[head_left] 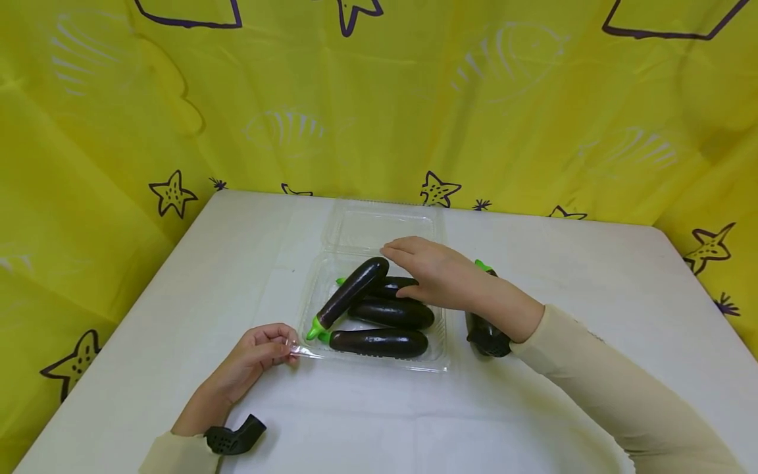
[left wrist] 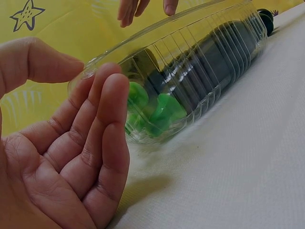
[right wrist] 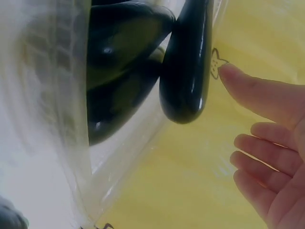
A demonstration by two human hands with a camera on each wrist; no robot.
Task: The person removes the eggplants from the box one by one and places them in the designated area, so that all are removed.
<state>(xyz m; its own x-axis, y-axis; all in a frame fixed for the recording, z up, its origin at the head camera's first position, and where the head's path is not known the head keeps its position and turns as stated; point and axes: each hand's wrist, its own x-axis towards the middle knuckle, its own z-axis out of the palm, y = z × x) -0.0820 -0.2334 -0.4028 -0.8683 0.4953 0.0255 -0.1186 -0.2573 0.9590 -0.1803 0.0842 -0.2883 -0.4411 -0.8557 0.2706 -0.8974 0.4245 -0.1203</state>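
A clear plastic clamshell container (head_left: 439,342) stands on the white table with several dark, glossy eggplants with green stems in it. One eggplant (head_left: 352,294) lies slantwise across the others, its stem toward the near left corner. My left hand (head_left: 260,355) pinches the container's near left corner between thumb and fingers, as the left wrist view also shows. My right hand (head_left: 438,273) hovers over the far right part of the container, fingers extended and holding nothing. In the right wrist view, the slanting eggplant's (right wrist: 186,71) rounded end is close to the thumb, with a gap between them.
The container's lid (head_left: 385,227) lies folded back toward the yellow curtain (head_left: 367,85) behind the table. Another eggplant (head_left: 487,336) lies to the right of the container, partly covered by my right forearm. A black wrist device (head_left: 235,437) sits on my left wrist.
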